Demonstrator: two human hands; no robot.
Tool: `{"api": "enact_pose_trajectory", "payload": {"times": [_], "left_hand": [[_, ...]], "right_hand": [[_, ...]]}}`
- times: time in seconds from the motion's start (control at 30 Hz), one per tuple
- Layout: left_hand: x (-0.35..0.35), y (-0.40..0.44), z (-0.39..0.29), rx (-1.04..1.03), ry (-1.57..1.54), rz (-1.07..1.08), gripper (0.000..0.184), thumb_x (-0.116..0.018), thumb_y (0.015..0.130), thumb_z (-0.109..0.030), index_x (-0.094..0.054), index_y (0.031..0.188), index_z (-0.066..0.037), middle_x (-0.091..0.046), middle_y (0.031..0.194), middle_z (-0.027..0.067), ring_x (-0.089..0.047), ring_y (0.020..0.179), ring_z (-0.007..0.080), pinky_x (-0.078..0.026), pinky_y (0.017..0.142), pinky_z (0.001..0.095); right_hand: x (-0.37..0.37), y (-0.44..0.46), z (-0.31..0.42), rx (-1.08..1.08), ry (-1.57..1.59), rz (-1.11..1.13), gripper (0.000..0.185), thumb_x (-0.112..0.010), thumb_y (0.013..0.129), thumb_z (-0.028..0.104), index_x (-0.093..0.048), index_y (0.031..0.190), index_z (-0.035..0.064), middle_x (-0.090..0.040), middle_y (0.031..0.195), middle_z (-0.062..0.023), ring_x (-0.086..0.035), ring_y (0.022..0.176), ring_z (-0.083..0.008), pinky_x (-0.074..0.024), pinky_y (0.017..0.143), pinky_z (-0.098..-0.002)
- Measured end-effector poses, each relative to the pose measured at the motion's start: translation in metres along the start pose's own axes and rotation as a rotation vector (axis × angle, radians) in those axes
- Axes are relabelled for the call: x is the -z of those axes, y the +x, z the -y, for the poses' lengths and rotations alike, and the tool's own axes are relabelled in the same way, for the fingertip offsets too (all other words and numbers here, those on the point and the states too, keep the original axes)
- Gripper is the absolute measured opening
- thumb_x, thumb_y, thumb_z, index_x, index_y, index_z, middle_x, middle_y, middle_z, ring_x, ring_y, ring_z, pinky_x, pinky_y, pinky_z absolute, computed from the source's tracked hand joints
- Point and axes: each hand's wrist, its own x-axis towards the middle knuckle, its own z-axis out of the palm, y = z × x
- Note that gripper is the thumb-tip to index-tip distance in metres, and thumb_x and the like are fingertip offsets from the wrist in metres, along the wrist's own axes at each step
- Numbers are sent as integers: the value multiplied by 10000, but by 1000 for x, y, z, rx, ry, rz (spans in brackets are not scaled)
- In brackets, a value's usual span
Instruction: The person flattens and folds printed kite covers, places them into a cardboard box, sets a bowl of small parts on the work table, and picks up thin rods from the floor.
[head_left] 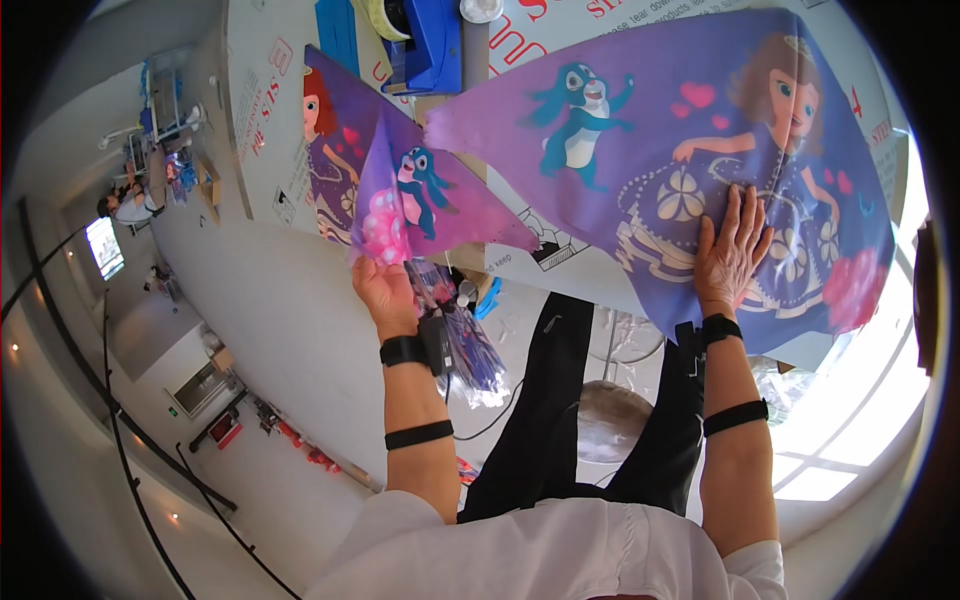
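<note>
A large purple printed sheet with a cartoon figure and a blue rabbit lies over the white printed board. My right hand rests flat on its right part, fingers spread. To the left is a smaller purple-pink sheet with a similar print, its surface folded. My left hand is at that sheet's lower edge, fingers bent and closed on it near the pink flower print. The fingertips are partly hidden by the sheet.
A blue tape dispenser with a yellowish roll stands at the table's far side. Below the near edge hangs a bundle of printed plastic. A round stool is between my legs. Another person is far left.
</note>
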Motion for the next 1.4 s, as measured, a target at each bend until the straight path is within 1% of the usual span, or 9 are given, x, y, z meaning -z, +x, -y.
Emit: {"api": "enact_pose_trajectory", "payload": {"times": [0.17, 0.43, 0.5, 0.6, 0.63, 0.7, 0.93, 1.23, 1.4], "left_hand": [[-67, -82, -33, -119, 111, 180, 129, -577, 885, -43, -564, 1007, -4, -637, 979, 86, -605, 876, 178, -486, 774, 305], [-150, -182, -5, -99, 489, 526, 78, -582, 946, -95, -563, 948, -20, -558, 849, 1, -496, 748, 61, -408, 678, 219], [-163, -206, 19, 36, 448, 668, 90, -576, 952, -91, -569, 985, -7, -552, 881, -5, -499, 748, 57, -412, 670, 215], [-195, -237, 66, 83, 380, 824, 84, -557, 951, -67, -563, 983, 10, -546, 868, 6, -513, 751, 68, -426, 652, 229], [-200, -241, 85, 86, 375, 888, 78, -555, 948, -60, -562, 979, 11, -546, 854, 17, -521, 754, 77, -430, 648, 238], [-211, -248, 115, 109, 454, 966, 49, -566, 922, -40, -569, 945, 3, -542, 814, 42, -528, 742, 94, -431, 645, 255], [-233, -272, 147, 132, 608, 1034, 77, -603, 913, -57, -602, 871, 8, -557, 695, -29, -506, 658, 46, -409, 567, 221], [-253, -221, 117, 165, 522, 868, 108, -614, 925, -112, -625, 849, -36, -556, 722, -64, -475, 655, 19, -384, 580, 182], [-247, -139, 95, -31, 462, 607, 150, -594, 939, -145, -603, 829, -45, -532, 708, -44, -462, 640, 57, -385, 607, 211]], "right_hand": [[0, 0, -1, -2, 8, 15, 561, -455, 947, 395, -333, 1463, 211, -290, 1533, -24, -228, 1426, -242, -84, 1160, -477], [16, 0, -7, 53, 267, 8, 575, -551, 900, 352, -394, 1428, 186, -305, 1523, -45, -236, 1421, -257, -53, 1165, -491], [37, -1, -7, 50, 375, -32, 482, -580, 889, 278, -503, 1348, 153, -388, 1474, -73, -301, 1393, -264, -148, 1156, -474], [63, -28, -12, -256, 1349, 229, 314, -626, 880, 135, -622, 1169, 13, -616, 1219, -105, -549, 1180, -229, -409, 1021, -361], [73, -38, -15, -257, 1350, 224, 314, -626, 880, 135, -622, 1169, 13, -616, 1219, -105, -549, 1180, -229, -409, 1021, -361], [93, -54, -20, -602, 2118, 337, 312, -663, 878, 147, -619, 1136, -24, -644, 1140, -105, -610, 1051, -193, -460, 953, -330], [89, -78, -39, -653, 2123, 67, 142, -606, 922, 113, -634, 987, -9, -664, 945, -61, -642, 831, -144, -520, 772, -255], [110, -23, -79, -587, 1856, 113, 152, -593, 949, 161, -656, 886, 38, -620, 780, 22, -518, 688, -44, -417, 637, -202], [97, 5, -151, -756, 1701, -292, 193, -575, 963, 196, -633, 817, 85, -544, 687, 70, -448, 584, -12, -342, 522, -175]]}}
